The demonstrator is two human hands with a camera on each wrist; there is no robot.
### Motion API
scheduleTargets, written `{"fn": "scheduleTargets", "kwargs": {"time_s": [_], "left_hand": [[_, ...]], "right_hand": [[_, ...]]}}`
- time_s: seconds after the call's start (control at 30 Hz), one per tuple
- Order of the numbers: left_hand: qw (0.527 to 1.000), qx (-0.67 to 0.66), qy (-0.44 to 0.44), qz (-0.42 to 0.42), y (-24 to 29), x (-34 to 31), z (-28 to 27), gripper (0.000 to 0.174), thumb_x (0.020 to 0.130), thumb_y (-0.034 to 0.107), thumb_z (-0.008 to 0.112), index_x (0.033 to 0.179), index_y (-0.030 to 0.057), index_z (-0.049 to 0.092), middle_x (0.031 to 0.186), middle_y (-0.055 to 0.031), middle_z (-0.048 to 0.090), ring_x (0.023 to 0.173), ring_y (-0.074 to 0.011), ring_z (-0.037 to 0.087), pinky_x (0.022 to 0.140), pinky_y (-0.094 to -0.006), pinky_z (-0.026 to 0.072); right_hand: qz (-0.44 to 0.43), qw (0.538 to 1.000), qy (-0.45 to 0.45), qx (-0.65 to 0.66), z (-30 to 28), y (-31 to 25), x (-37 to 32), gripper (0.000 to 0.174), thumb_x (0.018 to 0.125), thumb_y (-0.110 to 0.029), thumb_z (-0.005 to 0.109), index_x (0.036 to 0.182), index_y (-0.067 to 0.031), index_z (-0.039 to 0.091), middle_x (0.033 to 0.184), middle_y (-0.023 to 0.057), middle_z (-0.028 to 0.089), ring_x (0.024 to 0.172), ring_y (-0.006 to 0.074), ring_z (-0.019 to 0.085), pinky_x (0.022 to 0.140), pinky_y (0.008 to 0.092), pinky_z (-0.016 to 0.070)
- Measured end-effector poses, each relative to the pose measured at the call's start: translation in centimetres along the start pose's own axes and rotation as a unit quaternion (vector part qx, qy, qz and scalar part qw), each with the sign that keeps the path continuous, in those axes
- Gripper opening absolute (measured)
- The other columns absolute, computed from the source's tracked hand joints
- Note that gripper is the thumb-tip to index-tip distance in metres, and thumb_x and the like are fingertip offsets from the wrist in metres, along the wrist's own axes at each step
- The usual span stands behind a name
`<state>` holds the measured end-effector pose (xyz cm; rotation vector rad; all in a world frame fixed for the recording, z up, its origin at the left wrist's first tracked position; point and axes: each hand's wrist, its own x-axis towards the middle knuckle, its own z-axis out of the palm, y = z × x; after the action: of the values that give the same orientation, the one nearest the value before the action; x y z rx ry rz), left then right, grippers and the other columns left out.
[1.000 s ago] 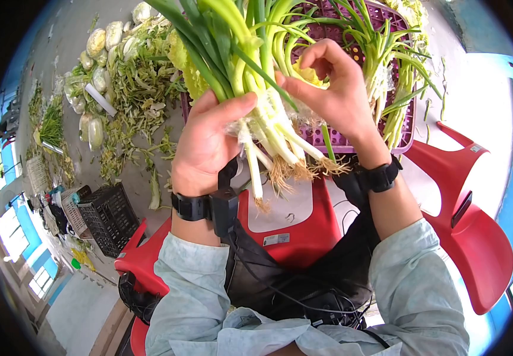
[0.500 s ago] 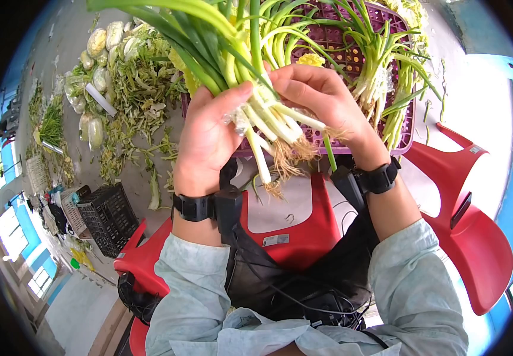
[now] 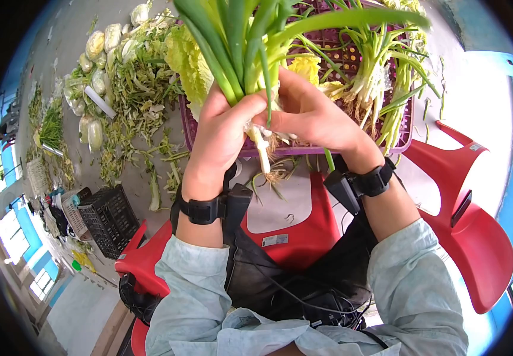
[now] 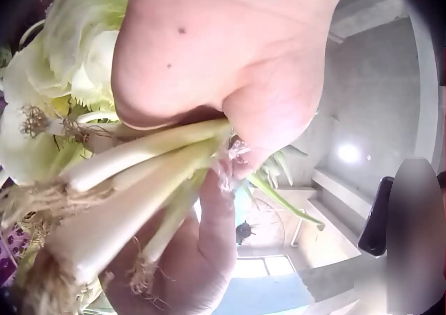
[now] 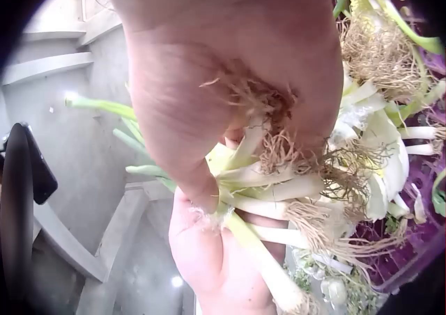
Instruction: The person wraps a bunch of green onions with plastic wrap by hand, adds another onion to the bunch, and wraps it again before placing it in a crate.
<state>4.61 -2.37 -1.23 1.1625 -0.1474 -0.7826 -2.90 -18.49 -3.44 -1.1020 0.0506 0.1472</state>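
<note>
A bunch of green onions (image 3: 236,53) stands with its leaves up and its white stalks and stringy roots (image 5: 313,224) down. My left hand (image 3: 218,136) grips it around the stalks, thumb across the front. From the other side, my right hand (image 3: 322,118) curls its fingers and thumb round the same stalks, roots poking out below its palm. Both thumbs nearly meet at the front of the bunch. A crumpled bit of clear plastic film (image 4: 226,165) shows at the stalks by the left thumb. The right fingertips are hidden behind the bunch.
Beyond the hands stands a purple crate (image 3: 304,151) bearing another green onion bunch (image 3: 369,83) and yellow-green cabbage leaves (image 3: 188,65). Leaf trimmings (image 3: 144,77) and wrapped cabbages (image 3: 95,41) lie on the floor at left. A red chair (image 3: 476,237) stands at right, a black crate (image 3: 108,219) at left.
My right hand came down from beside the bunch, took a stalk at its edge, and now wraps round the stalks close to my left hand. The leaves swung from leaning left to more upright.
</note>
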Motion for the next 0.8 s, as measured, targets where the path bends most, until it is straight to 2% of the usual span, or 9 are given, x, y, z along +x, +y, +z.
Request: {"fn": "scheduleTargets", "kwargs": {"time_s": [0.1, 0.17, 0.27, 0.37, 0.5, 0.63, 0.67, 0.77, 0.8], "left_hand": [[1.0, -0.002, 0.019, -0.012, -0.2, -0.5, 0.6, 0.042, 0.094, -0.003, 0.062, 0.135, 0.003, 0.054, 0.11, -0.0013, 0.064, 0.094, -0.0086, 0.062, 0.082, -0.0258, 0.0508], [1.0, -0.007, -0.008, -0.026, -0.1, -0.6, 0.6, 0.052, 0.095, -0.003, 0.06, 0.144, 0.0032, 0.046, 0.121, -0.003, 0.06, 0.105, -0.0105, 0.06, 0.091, -0.0277, 0.0494], [0.999, 0.032, -0.034, -0.017, 0.0, -0.6, 1.6, 0.065, 0.096, -0.001, 0.059, 0.154, 0.0037, 0.03, 0.132, -0.0049, 0.053, 0.117, -0.0125, 0.054, 0.102, -0.0301, 0.0445], [0.991, 0.128, -0.045, -0.002, -0.1, -0.6, 1.3, 0.064, 0.097, 0.0, 0.059, 0.153, 0.0039, 0.028, 0.127, -0.0046, 0.053, 0.113, -0.0113, 0.054, 0.1, -0.0289, 0.0449], [0.987, 0.131, -0.073, -0.052, 0.6, -0.8, 1.5, 0.061, 0.099, 0.009, 0.063, 0.149, 0.0011, 0.029, 0.126, -0.0065, 0.051, 0.113, -0.0128, 0.052, 0.099, -0.0296, 0.0439], [0.975, 0.189, -0.101, 0.065, 0.4, -0.1, 0.9, 0.067, 0.103, 0.035, 0.063, 0.149, 0.0001, 0.03, 0.127, -0.0107, 0.056, 0.121, -0.0191, 0.054, 0.105, -0.0337, 0.0423], [0.98, 0.159, -0.115, 0.037, 0.7, -0.4, 0.9, 0.072, 0.103, 0.048, 0.061, 0.149, -0.0008, 0.034, 0.133, -0.0138, 0.055, 0.126, -0.0217, 0.053, 0.107, -0.0349, 0.041], [0.975, 0.167, -0.145, -0.021, 1.2, 0.2, -0.5, 0.074, 0.102, 0.051, 0.062, 0.148, -0.0018, 0.039, 0.136, -0.0151, 0.054, 0.126, -0.0215, 0.052, 0.108, -0.0354, 0.0405], [0.971, 0.201, -0.128, -0.024, 1.4, 0.2, -0.7, 0.064, 0.103, 0.047, 0.062, 0.141, -0.0025, 0.048, 0.128, -0.0116, 0.06, 0.123, -0.0185, 0.054, 0.104, -0.0344, 0.0438]], "right_hand": [[-0.02, 0.999, 0.018, -0.025, -0.1, 0.9, -0.2, 0.056, 0.088, -0.01, 0.076, 0.139, -0.0046, 0.054, 0.105, 0.0015, 0.061, 0.091, 0.0103, 0.054, 0.077, 0.0274, 0.0472], [-0.017, 0.997, 0.031, -0.068, 0.0, 0.6, -0.4, 0.056, 0.085, -0.011, 0.077, 0.136, -0.0039, 0.055, 0.102, 0.0028, 0.062, 0.088, 0.0105, 0.055, 0.075, 0.0276, 0.0473], [0.005, 0.993, 0.039, -0.11, -0.1, 0.2, -0.5, 0.057, 0.081, -0.013, 0.08, 0.132, -0.0027, 0.058, 0.096, 0.004, 0.063, 0.084, 0.0116, 0.055, 0.074, 0.0286, 0.0484], [0.012, 0.983, 0.048, -0.179, -0.1, -0.3, -0.7, 0.055, 0.079, -0.013, 0.081, 0.129, -0.0013, 0.059, 0.098, 0.0054, 0.065, 0.086, 0.0127, 0.059, 0.078, 0.0302, 0.0512], [-0.029, 0.987, 0.065, -0.144, 0.5, -0.9, -0.8, 0.051, 0.08, -0.012, 0.078, 0.127, -0.0008, 0.06, 0.102, 0.0053, 0.069, 0.091, 0.0126, 0.063, 0.082, 0.0307, 0.0529], [-0.029, 0.987, 0.074, -0.138, -0.2, -1.5, -0.5, 0.046, 0.082, -0.011, 0.075, 0.125, -0.0009, 0.061, 0.102, 0.0046, 0.07, 0.091, 0.0114, 0.064, 0.082, 0.0305, 0.0538], [-0.02, 0.99, 0.075, -0.119, -0.4, -1.7, -0.5, 0.046, 0.082, -0.011, 0.074, 0.125, -0.001, 0.061, 0.103, 0.005, 0.07, 0.091, 0.0115, 0.064, 0.082, 0.0305, 0.0541], [0.001, 0.996, 0.073, -0.047, -0.8, -2.4, -0.6, 0.045, 0.084, -0.011, 0.074, 0.126, -0.0007, 0.06, 0.107, 0.0067, 0.071, 0.096, 0.0131, 0.067, 0.088, 0.0304, 0.0547], [0.009, 0.997, 0.076, -0.028, -1.3, -2.2, -0.8, 0.046, 0.085, -0.012, 0.075, 0.127, -0.0005, 0.06, 0.108, 0.0069, 0.071, 0.097, 0.0137, 0.067, 0.089, 0.0305, 0.0545]]}}
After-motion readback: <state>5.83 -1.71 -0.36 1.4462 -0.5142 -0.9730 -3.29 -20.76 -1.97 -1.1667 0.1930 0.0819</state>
